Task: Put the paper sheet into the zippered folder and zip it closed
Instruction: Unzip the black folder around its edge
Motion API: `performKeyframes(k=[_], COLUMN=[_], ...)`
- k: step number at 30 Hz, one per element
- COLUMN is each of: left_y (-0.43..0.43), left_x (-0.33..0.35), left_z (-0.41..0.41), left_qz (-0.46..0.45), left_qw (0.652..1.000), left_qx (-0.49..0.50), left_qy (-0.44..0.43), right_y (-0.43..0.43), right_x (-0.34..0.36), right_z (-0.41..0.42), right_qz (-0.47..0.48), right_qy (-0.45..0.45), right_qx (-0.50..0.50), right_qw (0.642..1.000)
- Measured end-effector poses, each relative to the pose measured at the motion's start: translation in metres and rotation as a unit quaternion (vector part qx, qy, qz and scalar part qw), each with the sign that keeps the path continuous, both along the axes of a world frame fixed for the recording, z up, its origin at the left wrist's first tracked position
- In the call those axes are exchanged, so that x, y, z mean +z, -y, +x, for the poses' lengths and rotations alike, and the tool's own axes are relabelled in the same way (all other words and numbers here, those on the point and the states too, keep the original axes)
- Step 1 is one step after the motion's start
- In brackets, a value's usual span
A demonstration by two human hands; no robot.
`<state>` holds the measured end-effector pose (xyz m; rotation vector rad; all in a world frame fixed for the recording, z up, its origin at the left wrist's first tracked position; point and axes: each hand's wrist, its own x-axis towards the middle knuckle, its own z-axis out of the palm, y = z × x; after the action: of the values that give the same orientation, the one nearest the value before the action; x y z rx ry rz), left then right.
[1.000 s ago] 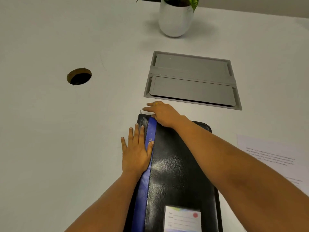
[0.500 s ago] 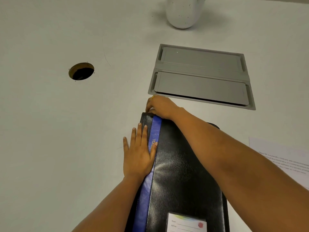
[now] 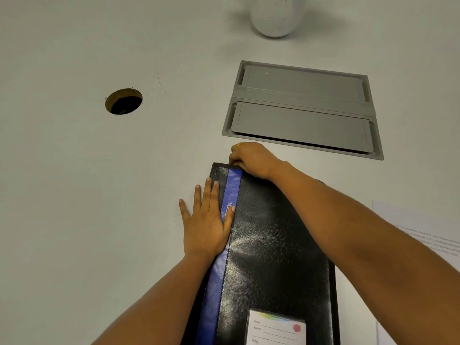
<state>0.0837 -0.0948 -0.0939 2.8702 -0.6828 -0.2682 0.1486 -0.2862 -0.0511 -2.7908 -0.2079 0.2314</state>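
Folder (image 3: pixel 271 245): black with a blue spine strip, lying closed and flat on the white table (image 3: pixel 74 195), long side running away from the person; a name label (image 3: pixel 275 328) sits on the near end of its cover.
Sheet (image 3: pixel 420 230): a printed paper lies on the table to the right of the folder, partly behind the right forearm; it is outside the folder.
Left hand (image 3: pixel 206 225): spread flat, palm down, half on the table and half on the spine edge, thumb across the blue strip, pressing the folder in place.
Right hand (image 3: pixel 251 159): curled over the far left corner of the folder, fingers closed as if pinching something small there. The zip pull itself is hidden under the fingers, so I cannot tell whether it is gripped.
Step in hand: most likely opening the zip from that corner, since the sheet is not yet inside.
Next move: likely a steady pull of the slider around the edge while the left hand keeps the folder from sliding or lifting; the corner bend is where a zip tends to catch.
Folder contents: cannot tell; the cover is shut.
Pot (image 3: pixel 273 18): white, at the far edge of the table, its top cut off by the frame.
Hatch (image 3: pixel 302 108): grey, two-lidded, set into the table beyond the folder, both lids down.
Hole (image 3: pixel 123 101): round cable opening to the left, dark inside, nothing visible in it.
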Motion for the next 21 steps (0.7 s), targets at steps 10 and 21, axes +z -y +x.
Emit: performKeyframes(k=[10, 21], left_y=[0.000, 0.001], left_x=[0.000, -0.002], left_z=[0.002, 0.000], left_qz=[-0.001, 0.003], left_qw=[1.000, 1.000], left_qx=[0.002, -0.009], left_qy=[-0.010, 0.001], right_y=[0.007, 0.007], right_x=[0.003, -0.009], right_z=[-0.002, 0.005], right_qz=[0.024, 0.209], right_qy=[-0.023, -0.029], right_qx=[0.013, -0.091], right_qw=[0.999, 0.973])
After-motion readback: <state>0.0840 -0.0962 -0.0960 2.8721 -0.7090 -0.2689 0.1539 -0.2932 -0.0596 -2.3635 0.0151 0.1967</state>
